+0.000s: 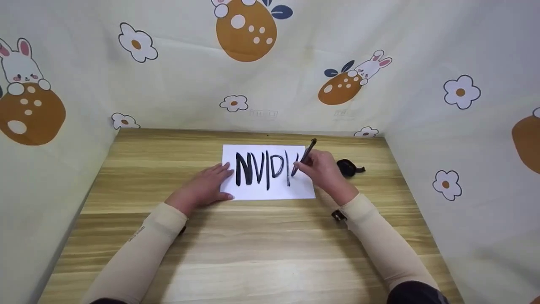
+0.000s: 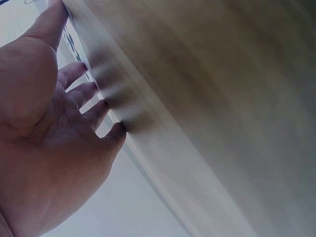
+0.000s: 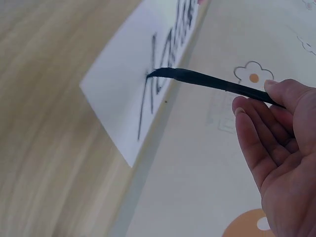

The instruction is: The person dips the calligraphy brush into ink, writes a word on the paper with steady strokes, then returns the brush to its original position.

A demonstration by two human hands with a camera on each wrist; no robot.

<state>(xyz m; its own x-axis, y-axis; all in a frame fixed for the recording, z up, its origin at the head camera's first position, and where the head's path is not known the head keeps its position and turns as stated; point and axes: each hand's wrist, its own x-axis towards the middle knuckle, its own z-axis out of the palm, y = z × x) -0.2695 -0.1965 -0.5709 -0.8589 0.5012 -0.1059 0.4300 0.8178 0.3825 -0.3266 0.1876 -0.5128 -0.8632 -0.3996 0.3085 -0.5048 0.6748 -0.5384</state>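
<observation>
A sheet of white paper (image 1: 287,193) lies on the table, with large black brushed letters (image 1: 249,169) reading "NVIDI" and a slanted stroke after them. My right hand (image 1: 325,171) pinches a dark writing brush (image 3: 212,82) between thumb and fingers. In the right wrist view, the brush's bent tip (image 3: 159,72) touches the paper at one end of the thin slanted stroke. On the paper's left edge rests my left hand (image 1: 203,185), fingers spread and fairly straight. The left wrist view shows that hand (image 2: 59,113) with its fingertips down on the surface.
Just right of my right hand sits a small round black dish (image 1: 346,168) with a short handle. The wooden table (image 1: 253,253) is bordered at the back and sides by pale cloth (image 1: 181,84) printed with rabbits, oranges and flowers.
</observation>
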